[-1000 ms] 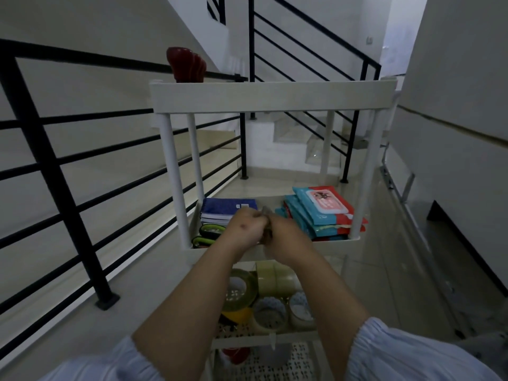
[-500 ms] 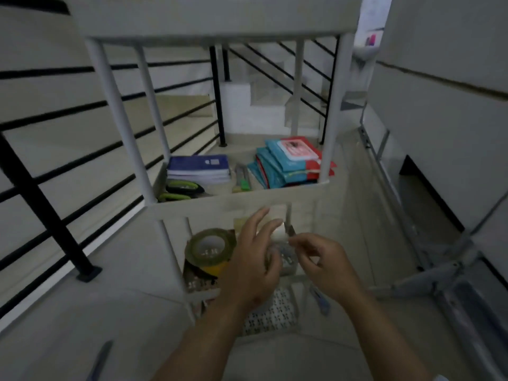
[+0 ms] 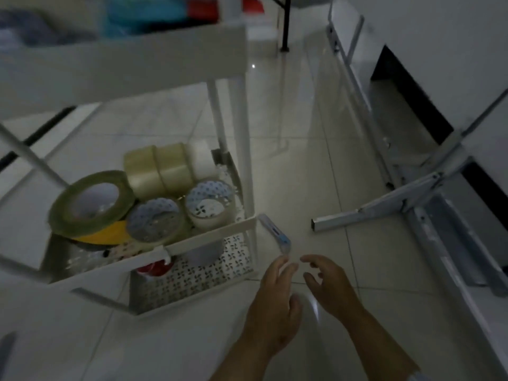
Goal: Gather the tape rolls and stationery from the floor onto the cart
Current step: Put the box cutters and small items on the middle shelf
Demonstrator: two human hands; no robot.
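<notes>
The white cart fills the left of the view. Its middle shelf holds several tape rolls: an olive roll, clear rolls and two patterned ones. A slim blue-and-white cutter lies on the floor tiles beside the cart's near right corner. My left hand reaches toward it, fingers apart, fingertips just at its near end. My right hand hovers beside it, fingers spread and holding nothing.
The cart's patterned bottom shelf carries a red object and a grey one. A grey metal frame lies on the floor to the right along the wall. A black railing post stands at the far top.
My view has dropped from the cart's shelves to the floor. Both hands have moved down and to the right, from the middle shelf to the cutter beside the cart.
</notes>
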